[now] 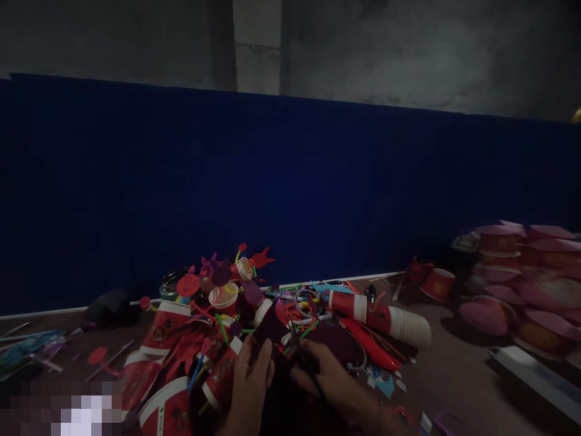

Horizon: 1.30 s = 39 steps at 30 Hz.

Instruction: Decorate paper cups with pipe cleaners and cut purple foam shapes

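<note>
Low in the middle of the view, my left hand (252, 378) pinches a sheet of dark purple paper (271, 325) between thumb and fingers. My right hand (330, 376) is closed around a pair of dark scissors (309, 370), whose blades point up and away beside the paper's right edge. Whether the blades touch the paper is too dark to tell. Another dark purple piece (333, 345) lies just beyond my right hand. Left of my hands, red paper cups (167, 327) lie jumbled with cut-paper shapes and coloured strips.
A nested stack of red and white cups (385, 321) lies on its side behind my right hand, with a shiny red object (372, 348) before it. Pink-topped red cups (535, 290) crowd the far right, near a long pale box (540, 378). A blue panel (290, 181) stands behind the table.
</note>
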Each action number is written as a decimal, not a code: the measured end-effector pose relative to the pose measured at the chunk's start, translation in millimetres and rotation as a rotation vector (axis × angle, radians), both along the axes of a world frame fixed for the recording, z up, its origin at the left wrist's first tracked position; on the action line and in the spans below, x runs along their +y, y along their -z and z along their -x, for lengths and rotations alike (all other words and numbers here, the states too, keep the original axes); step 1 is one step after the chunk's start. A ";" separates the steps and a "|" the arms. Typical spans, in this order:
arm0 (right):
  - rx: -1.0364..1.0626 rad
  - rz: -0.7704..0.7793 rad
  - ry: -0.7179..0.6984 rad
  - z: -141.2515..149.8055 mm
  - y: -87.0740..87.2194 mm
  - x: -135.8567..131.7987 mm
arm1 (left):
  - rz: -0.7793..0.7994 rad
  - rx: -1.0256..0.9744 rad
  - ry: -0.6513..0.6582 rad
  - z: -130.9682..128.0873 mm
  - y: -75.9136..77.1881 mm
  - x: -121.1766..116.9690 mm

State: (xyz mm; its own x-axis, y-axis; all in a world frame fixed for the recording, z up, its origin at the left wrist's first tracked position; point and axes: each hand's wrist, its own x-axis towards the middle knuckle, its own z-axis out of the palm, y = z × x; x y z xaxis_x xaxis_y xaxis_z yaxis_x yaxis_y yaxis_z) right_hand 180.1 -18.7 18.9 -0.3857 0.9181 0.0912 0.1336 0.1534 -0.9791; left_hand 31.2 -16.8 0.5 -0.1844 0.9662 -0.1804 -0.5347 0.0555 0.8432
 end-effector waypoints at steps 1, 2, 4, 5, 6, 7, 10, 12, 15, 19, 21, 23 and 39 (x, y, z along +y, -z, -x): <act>0.005 0.007 0.004 0.0 0.6 0.0 | -0.008 0.014 -0.002 0.0 0.0 0.1; 0.008 0.020 0.005 0.2 1.0 -0.1 | -0.014 0.027 0.000 -0.2 -0.5 0.1; 0.008 0.060 0.002 1.4 1.2 -1.0 | 0.005 0.036 -0.010 -0.8 -2.6 -0.1; 0.010 0.079 0.002 2.3 1.1 -1.5 | 0.028 0.037 -0.015 -1.2 -3.8 -0.2; 0.015 0.091 0.001 3.2 0.9 -2.1 | 0.044 0.043 -0.004 -1.6 -4.8 -0.4; 0.027 0.095 -0.002 4.1 0.8 -2.4 | 0.048 0.054 0.017 -2.0 -5.5 -0.6; 0.113 0.086 -0.036 6.2 0.2 -2.5 | 0.007 0.100 0.098 -2.8 -5.1 -0.3; 0.171 0.077 -0.068 6.9 -1.3 -2.2 | -0.010 0.138 0.134 -2.9 -3.9 0.1; 0.202 0.055 -0.095 7.1 -5.3 -2.6 | -0.026 0.176 0.174 -3.0 -3.6 0.3; 0.181 0.068 -0.083 6.1 -8.3 -3.8 | -0.031 0.165 0.177 -3.7 -6.7 -0.2; 0.168 0.070 -0.087 4.9 -7.3 -3.6 | -0.021 0.168 0.161 -4.1 -8.0 -0.4; 0.167 0.055 -0.093 3.6 -5.4 -2.9 | -0.013 0.179 0.155 -4.2 -8.2 -0.5; 0.069 0.137 0.062 2.1 3.3 -2.1 | 0.054 0.114 0.131 -4.2 -13.3 -3.7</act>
